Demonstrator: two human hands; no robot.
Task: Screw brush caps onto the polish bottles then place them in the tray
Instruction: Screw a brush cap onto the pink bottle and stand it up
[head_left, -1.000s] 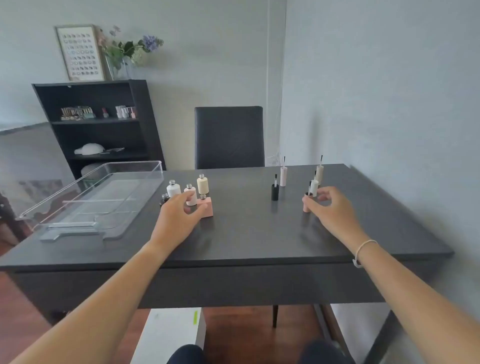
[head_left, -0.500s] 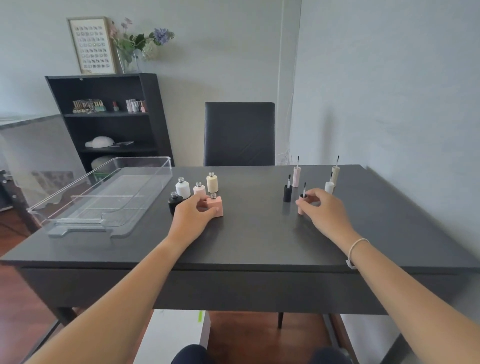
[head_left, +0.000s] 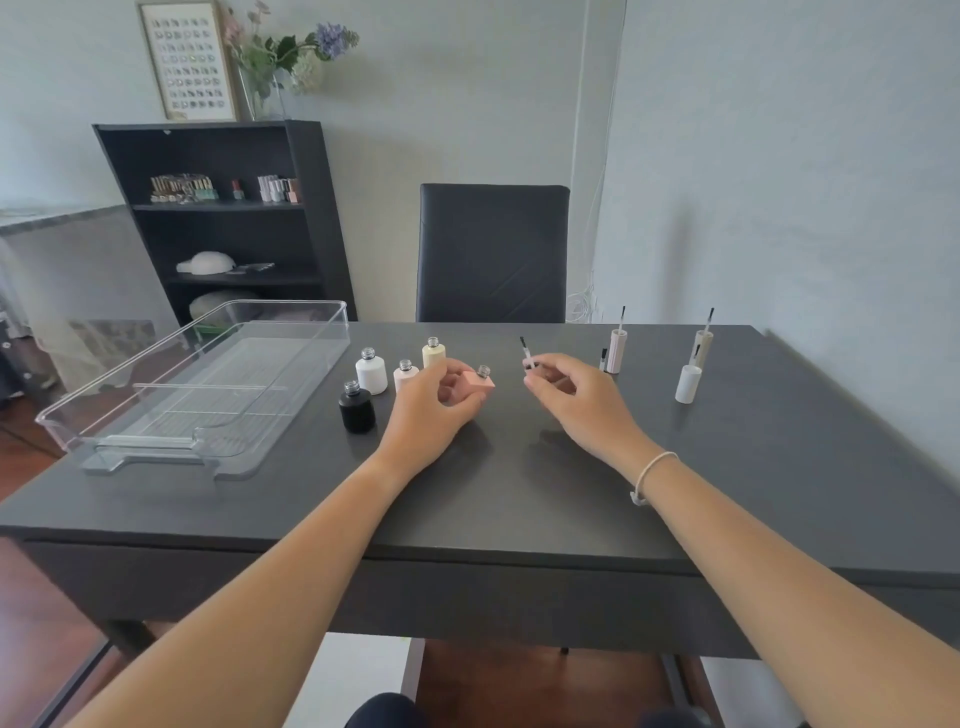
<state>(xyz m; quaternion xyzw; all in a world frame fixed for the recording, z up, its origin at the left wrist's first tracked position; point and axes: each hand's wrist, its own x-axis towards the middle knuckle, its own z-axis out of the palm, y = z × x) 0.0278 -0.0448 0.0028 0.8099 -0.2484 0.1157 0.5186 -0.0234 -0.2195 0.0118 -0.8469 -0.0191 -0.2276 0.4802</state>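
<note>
My left hand (head_left: 434, 413) grips a square pink polish bottle (head_left: 479, 382), lifted and tilted, its open neck pointing up. My right hand (head_left: 576, 395) holds a brush cap (head_left: 527, 356) with the bristles pointing up, a short way right of the bottle. Several uncapped bottles stand to the left: white (head_left: 372, 372), black (head_left: 357, 408), pale pink (head_left: 405, 373) and cream (head_left: 433, 352). More brush caps stand at the right: pale pink (head_left: 616, 349), beige (head_left: 702, 347), white (head_left: 688, 383), and a dark one (head_left: 603, 358) mostly hidden behind my right hand. The clear tray (head_left: 156, 436) sits on the left.
All of it rests on a dark grey table (head_left: 519, 493). A black chair (head_left: 491, 254) stands at the far side. A black shelf unit (head_left: 218, 218) is behind the tray. A wall runs close along the table's right edge.
My right hand lifted the brush cap off the table and carried it left toward the pink bottle. My left hand raised and tilted that bottle. The camera also tilted down.
</note>
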